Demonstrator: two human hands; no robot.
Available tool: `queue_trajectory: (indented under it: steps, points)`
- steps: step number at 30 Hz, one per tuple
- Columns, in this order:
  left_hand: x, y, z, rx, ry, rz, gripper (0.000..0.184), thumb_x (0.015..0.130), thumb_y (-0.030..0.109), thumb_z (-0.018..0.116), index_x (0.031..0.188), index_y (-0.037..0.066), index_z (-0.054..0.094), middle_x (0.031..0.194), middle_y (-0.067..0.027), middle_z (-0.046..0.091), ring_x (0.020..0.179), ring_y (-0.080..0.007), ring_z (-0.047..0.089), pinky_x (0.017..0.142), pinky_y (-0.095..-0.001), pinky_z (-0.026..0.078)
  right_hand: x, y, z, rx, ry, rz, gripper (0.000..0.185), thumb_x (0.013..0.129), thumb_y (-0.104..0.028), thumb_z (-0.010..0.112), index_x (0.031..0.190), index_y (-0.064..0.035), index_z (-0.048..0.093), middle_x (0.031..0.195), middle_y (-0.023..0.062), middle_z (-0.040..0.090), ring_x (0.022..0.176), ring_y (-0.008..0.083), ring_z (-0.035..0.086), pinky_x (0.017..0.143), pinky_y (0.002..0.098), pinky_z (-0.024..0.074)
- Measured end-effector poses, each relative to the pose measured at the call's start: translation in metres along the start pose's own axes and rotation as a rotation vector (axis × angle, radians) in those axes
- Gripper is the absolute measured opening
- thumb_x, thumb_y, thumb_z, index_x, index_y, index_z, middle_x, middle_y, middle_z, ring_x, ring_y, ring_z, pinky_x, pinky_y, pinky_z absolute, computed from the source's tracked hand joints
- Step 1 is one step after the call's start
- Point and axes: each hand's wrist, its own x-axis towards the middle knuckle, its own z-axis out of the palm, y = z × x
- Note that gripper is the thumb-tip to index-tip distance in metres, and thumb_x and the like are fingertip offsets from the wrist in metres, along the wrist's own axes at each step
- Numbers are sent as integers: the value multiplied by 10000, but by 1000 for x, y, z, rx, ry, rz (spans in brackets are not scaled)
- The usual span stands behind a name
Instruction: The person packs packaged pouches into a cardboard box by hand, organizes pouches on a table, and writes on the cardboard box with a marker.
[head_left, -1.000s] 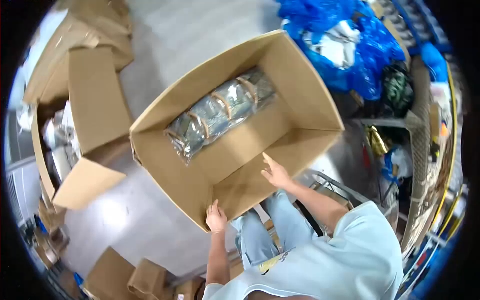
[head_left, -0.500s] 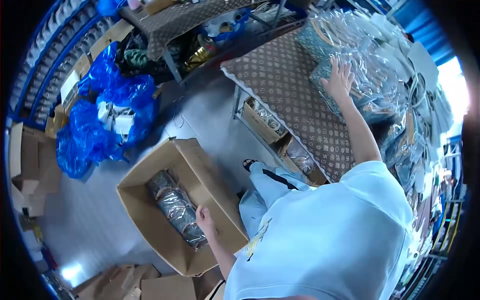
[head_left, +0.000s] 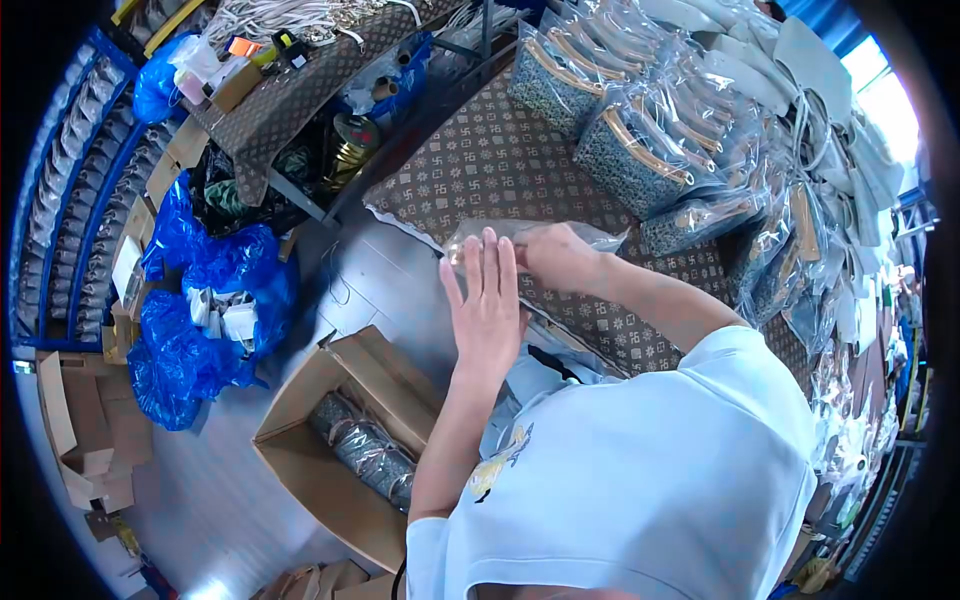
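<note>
My right hand (head_left: 565, 257) is closed on a clear plastic-wrapped bag (head_left: 600, 238) above the near-left edge of the patterned tabletop (head_left: 470, 165). Beside it, my left hand (head_left: 487, 310) has its fingers stretched out against the wrapped bag, most of which the two hands hide. Rows of blue patterned bags with tan handles, in clear plastic (head_left: 635, 160), stand on the tabletop beyond. Down to the left, an open cardboard box (head_left: 300, 450) on the floor holds plastic-wrapped dark bags (head_left: 365, 450), partly covered by my left forearm.
Blue plastic sacks (head_left: 220, 290) with white items lie on the floor at the left. A second covered table (head_left: 290, 90) carries cords and small items. Blue shelving (head_left: 75, 200) stands at the far left, above an opened carton (head_left: 100, 420).
My right hand has come back from the pile of wrapped bags with one in its grasp. My left hand has left the box and risen to meet it. The view has shifted slightly.
</note>
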Motion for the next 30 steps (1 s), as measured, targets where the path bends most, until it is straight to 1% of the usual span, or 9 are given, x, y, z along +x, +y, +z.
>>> queue_trajectory:
  steps: [2, 4, 5, 9, 12, 13, 18, 23, 30]
  points:
    - [20, -6, 22, 115, 83, 7, 916, 640, 303, 733, 1342, -17, 240, 1329, -165, 387, 1259, -299, 340, 1043, -544, 155, 5, -13, -18, -108, -140, -77, 105, 672, -74, 570, 757, -55, 629, 785, 97, 601, 827, 273, 593, 695, 364, 495]
    - [33, -18, 19, -23, -476, -168, 698, 714, 238, 657, 1286, -3, 338, 1074, -148, 566, 982, -306, 574, 1010, -549, 200, 6, -3, -17, 123, -53, -202, 131, 676, -91, 571, 793, -56, 619, 795, 81, 605, 863, 267, 582, 738, 357, 481]
    - [30, -25, 34, -117, -364, -104, 572, 709, 275, 667, 1187, 43, 455, 859, -82, 608, 782, -278, 624, 901, -503, 358, 9, 8, -20, 102, -81, -224, 200, 703, -135, 596, 880, -46, 627, 855, 87, 614, 878, 284, 572, 793, 382, 449]
    - [-5, -40, 77, -392, -285, -331, 370, 711, 333, 659, 1020, 151, 570, 853, -106, 620, 803, -299, 612, 657, -418, 484, 1, 85, -71, -61, 392, 383, 507, 763, -248, 640, 1204, -46, 492, 1100, 192, 555, 1042, 337, 504, 898, 398, 386]
    - [-47, -64, 112, -506, -361, -450, 360, 734, 345, 633, 1041, 167, 576, 870, -129, 624, 833, -332, 594, 687, -437, 472, -32, 182, -46, -371, 0, 857, 695, 718, -302, 671, 1290, -21, 392, 1227, 228, 470, 1094, 357, 480, 918, 418, 394]
    - [-64, -61, 104, -582, -367, -582, 332, 746, 371, 607, 993, 149, 601, 867, -137, 624, 824, -338, 594, 685, -445, 462, -53, 239, -17, -456, -90, 690, 712, 671, -306, 694, 1261, -18, 419, 1203, 225, 481, 1079, 353, 492, 898, 425, 410]
    - [-172, -72, 89, -791, -314, -1009, 413, 736, 454, 602, 946, 99, 633, 886, -177, 620, 861, -353, 586, 737, -408, 451, -24, 221, -5, -229, 23, 924, 550, 634, -243, 743, 1090, -39, 514, 1046, 167, 547, 1028, 331, 514, 857, 426, 440]
    - [-294, -66, 72, -1232, 418, -1342, 319, 738, 206, 701, 981, 9, 635, 888, -55, 645, 815, -160, 590, 734, -308, 461, 3, 218, 32, -655, 179, 914, 524, 707, -256, 725, 1145, -68, 507, 1100, 154, 546, 995, 289, 552, 799, 398, 487]
    - [-435, -24, -2, -1299, 1345, -1629, 174, 796, 118, 652, 934, 27, 597, 816, 10, 579, 764, -91, 522, 711, -251, 441, 44, 98, 0, -366, 116, 481, 228, 763, -195, 585, 945, -57, 566, 885, 141, 622, 824, 365, 582, 705, 456, 449]
